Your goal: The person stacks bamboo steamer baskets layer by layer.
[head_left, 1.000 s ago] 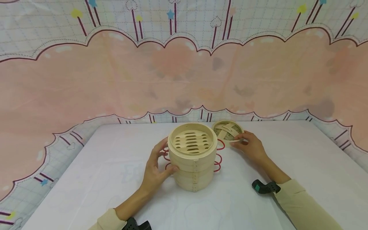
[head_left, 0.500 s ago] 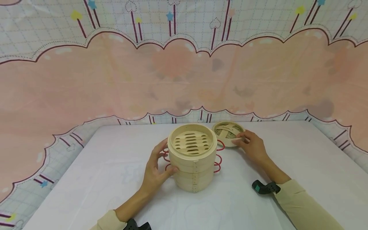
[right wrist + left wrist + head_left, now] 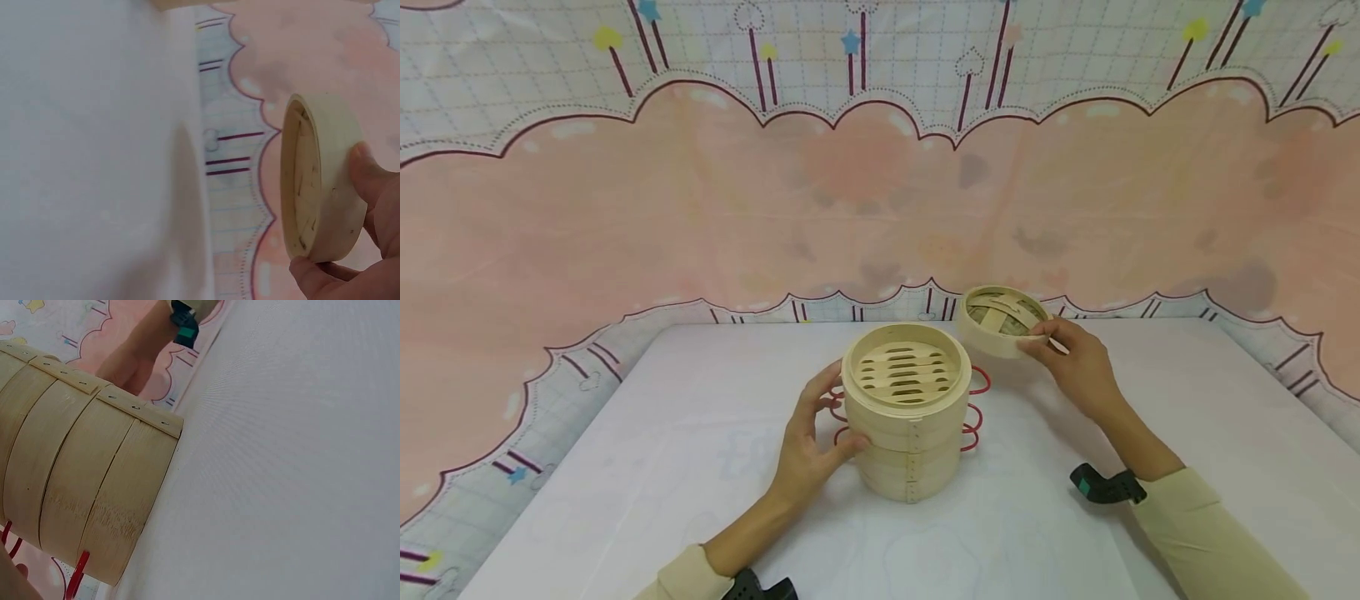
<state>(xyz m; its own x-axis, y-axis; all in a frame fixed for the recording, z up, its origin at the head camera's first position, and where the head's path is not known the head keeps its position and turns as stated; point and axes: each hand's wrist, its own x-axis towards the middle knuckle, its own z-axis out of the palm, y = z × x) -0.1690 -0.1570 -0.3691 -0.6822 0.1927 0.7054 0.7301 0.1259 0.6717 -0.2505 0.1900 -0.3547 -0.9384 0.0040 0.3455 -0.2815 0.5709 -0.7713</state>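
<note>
A stacked bamboo steamer stands upright on the white table, its slotted top tier facing up. Red loops stick out at its sides. My left hand grips the stack from the left, thumb in front and fingers round the back. My right hand pinches the rim of the round woven bamboo lid, which is raised off the table behind and right of the stack. In the right wrist view the lid shows its hollow underside, held between thumb and fingers.
The white table reaches back to a patterned backdrop cloth with pink cloud shapes. Both wrists wear black straps, the right one with a camera mount.
My right hand has lifted the lid off the table, moving it up and slightly to the right. My left hand keeps its grip on the steamer, which has stayed in place.
</note>
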